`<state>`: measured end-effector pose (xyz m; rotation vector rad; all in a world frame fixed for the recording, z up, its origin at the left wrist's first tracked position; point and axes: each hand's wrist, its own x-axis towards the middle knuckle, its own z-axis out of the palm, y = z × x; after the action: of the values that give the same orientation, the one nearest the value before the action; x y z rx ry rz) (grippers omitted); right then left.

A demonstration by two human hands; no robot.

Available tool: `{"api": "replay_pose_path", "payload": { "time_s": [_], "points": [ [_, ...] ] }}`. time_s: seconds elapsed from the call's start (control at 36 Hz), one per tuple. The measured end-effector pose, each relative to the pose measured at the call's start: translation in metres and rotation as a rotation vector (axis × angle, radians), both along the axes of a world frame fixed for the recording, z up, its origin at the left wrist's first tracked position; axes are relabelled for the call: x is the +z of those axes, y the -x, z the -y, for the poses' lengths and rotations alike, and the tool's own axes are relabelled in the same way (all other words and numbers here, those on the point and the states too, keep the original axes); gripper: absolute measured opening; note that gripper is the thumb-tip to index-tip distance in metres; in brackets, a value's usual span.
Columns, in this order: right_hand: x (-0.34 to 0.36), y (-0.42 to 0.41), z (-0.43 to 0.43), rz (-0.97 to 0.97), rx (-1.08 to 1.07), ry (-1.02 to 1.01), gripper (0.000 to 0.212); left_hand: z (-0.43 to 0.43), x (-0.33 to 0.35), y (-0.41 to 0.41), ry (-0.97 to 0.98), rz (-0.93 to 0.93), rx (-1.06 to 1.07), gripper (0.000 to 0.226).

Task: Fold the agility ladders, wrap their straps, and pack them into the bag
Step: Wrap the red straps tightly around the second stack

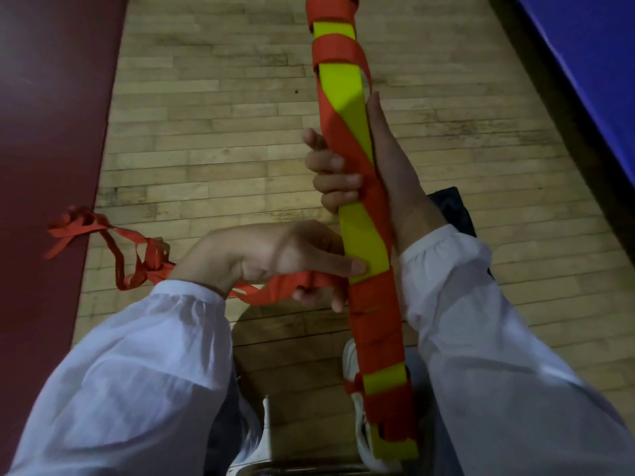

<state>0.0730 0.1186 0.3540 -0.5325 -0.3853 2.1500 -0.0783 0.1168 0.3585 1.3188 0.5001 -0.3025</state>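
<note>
Head view, angled down: took in a pale plank floor point(206, 132) across most of the frame. Found a maroon mat point(44, 115) well left of the ladder bundle point(347, 94) and a blue mat point(591, 63) well to its right. Saw white sleeves point(137, 372) reaching in from below on both sides of the bundle.

Noted the bundle itself as a long stack of yellow rungs, held off the floor and running from the top edge down to the lower middle, tilted slightly. Saw red strap point(371, 324) wound around it in loose turns above, one diagonal band at the middle, and tight layers below.

Found the right hand point(395, 187) clamped around the middle of the bundle, fingers curled over its left edge and thumb laid straight up its right edge. Found the left hand point(268, 252) just left of the bundle, index finger stretched out and touching a yellow rung, lower fingers pinching the strap where it left the bundle.

Traced the loose length of strap leftward from there, tangled on the floor and ending on the maroon mat. Glimpsed a dark object point(450, 207) behind the right wrist, too hidden to identify. Spotted a white shoe point(350, 365) beneath the bundle's lower end.
</note>
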Motion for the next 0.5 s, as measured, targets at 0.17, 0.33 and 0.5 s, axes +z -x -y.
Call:
{"api": "replay_pose_path", "payload": {
  "time_s": [0.17, 0.33, 0.5],
  "points": [
    [0.002, 0.001, -0.001, 0.155, -0.038, 0.0, 0.077, -0.003, -0.013, -0.002, -0.028, -0.136, 0.031, 0.032],
    [0.0, 0.002, 0.0, 0.323, -0.135, 0.039, 0.075, -0.011, -0.028, -0.004, -0.104, -0.258, 0.009, 0.049],
    [-0.001, 0.005, -0.001, 0.546, -0.202, 0.037, 0.074, -0.014, -0.036, -0.001, -0.182, -0.345, 0.021, 0.048]
  ]
}}
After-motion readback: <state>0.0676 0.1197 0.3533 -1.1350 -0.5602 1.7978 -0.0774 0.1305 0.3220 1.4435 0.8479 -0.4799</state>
